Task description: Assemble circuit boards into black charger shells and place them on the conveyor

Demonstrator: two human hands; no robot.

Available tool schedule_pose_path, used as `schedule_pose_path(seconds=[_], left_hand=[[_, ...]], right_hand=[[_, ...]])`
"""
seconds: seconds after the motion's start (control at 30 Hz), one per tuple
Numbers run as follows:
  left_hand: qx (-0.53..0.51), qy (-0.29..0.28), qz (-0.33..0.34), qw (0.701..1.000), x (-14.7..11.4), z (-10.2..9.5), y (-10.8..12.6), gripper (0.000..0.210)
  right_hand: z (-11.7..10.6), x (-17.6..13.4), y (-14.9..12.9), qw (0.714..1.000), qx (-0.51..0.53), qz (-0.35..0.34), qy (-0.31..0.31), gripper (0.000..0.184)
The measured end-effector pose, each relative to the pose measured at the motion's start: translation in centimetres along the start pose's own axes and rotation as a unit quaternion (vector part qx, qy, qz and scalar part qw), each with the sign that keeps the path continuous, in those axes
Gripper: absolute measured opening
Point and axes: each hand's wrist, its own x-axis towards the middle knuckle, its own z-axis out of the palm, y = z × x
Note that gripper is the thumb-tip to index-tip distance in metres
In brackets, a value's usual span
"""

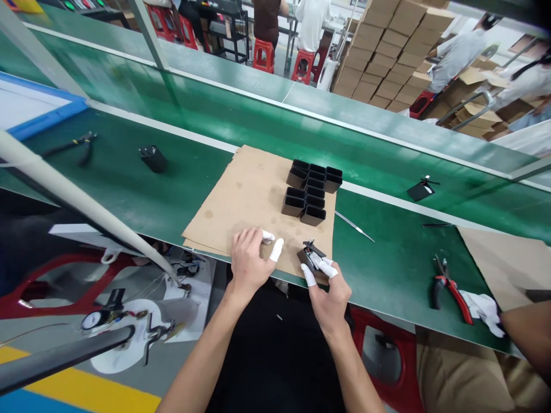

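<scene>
The right hand (329, 287) pinches a small black part (310, 256) at the cardboard sheet's (241, 195) near edge; the left hand (248, 258) rests loosely curled, holding nothing. A slip could drop the part off the tabletop (172, 189). Stacked black casings (312, 192) sit at twelve o'clock, tweezers (353, 225) at two, red pliers (450, 284) at three.

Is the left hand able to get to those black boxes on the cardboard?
Probably yes: the left hand rests on the cardboard sheet, and only bare cardboard lies between it and the black casings.
</scene>
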Motion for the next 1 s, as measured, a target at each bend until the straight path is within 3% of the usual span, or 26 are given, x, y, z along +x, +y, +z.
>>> schedule_pose_path(seconds=[0.4, 0.63, 0.83, 1.0], left_hand=[[0.000, -0.001, 0.001, 1.000, 0.0, 0.0, -0.1, 0.024], [-0.003, -0.002, 0.000, 1.000, -0.1, -0.1, -0.1, 0.022], [-0.007, -0.002, 0.006, 1.000, 0.1, -0.3, 0.0, 0.023], [-0.006, 0.003, 0.004, 1.000, 0.1, -0.1, -0.1, 0.023]], right_hand=[[0.0, -0.1, -0.3, 1.000, 0.014, -0.016, -0.011, 0.039], [-0.5, 0.5, -0.6, 0.999, 0.026, -0.003, -0.022, 0.024], [-3.3, 2.8, -2.9, 0.997, 0.022, -0.027, 0.068, 0.035], [-1.5, 1.1, -1.6, 1.000, 0.011, -0.017, -0.011, 0.017]])
